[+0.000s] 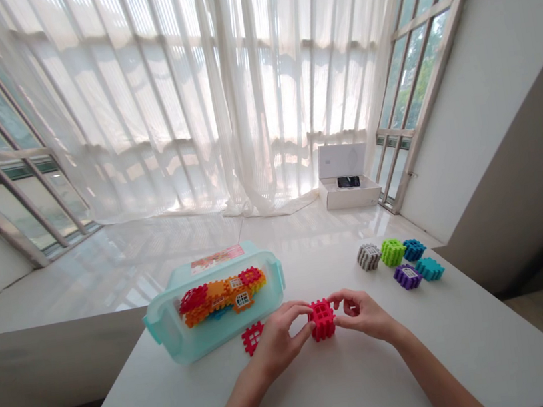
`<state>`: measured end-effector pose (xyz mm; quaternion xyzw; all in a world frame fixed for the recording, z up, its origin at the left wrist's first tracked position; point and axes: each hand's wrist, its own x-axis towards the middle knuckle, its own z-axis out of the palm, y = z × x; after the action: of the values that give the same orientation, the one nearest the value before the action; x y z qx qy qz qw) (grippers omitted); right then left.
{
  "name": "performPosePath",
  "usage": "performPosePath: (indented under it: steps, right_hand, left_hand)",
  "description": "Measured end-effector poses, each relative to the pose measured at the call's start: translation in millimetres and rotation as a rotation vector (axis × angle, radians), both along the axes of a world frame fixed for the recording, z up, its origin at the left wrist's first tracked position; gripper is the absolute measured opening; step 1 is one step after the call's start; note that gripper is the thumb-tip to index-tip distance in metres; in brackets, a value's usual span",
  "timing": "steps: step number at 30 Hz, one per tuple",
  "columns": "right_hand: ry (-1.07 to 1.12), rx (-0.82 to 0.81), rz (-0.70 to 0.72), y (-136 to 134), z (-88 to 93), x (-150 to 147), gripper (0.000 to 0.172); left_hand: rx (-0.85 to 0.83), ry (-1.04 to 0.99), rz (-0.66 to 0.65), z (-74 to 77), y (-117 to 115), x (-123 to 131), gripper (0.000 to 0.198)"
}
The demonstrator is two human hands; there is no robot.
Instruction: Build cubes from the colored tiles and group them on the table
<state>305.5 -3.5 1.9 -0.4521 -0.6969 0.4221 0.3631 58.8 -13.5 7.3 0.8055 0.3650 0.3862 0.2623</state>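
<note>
My left grip [281,338] has the red block [323,321] by its left edge, thumb and fingers curled to it. My right grip [366,315] meets the right edge with thumb and fingers parted; whether it bears on the block, I cannot tell. Judged by look: light, stiff plastic, smooth-faced, liable to part at the toothed seams if squeezed hard; best held by opposite sides. The block lies between both grips, over the desk [359,393]. A red panel [253,338] lies just beside my left grip, the bin [178,352] beyond.
</note>
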Motion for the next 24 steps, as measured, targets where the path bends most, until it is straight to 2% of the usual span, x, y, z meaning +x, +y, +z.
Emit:
performPosePath:
  steps: [18, 24]
  right_hand:
    - [-0.04, 0.032, -0.006, -2, 3.4, -3, 0.033]
    - [-0.007, 0.002, 0.005, 0, 6.4, 4, 0.04]
  left_hand:
    - [0.101, 0.163, 0.008, 1.1, -3, -1, 0.022]
    - [0.172, 0.226, 0.085, 3.4, -1, -10, 0.037]
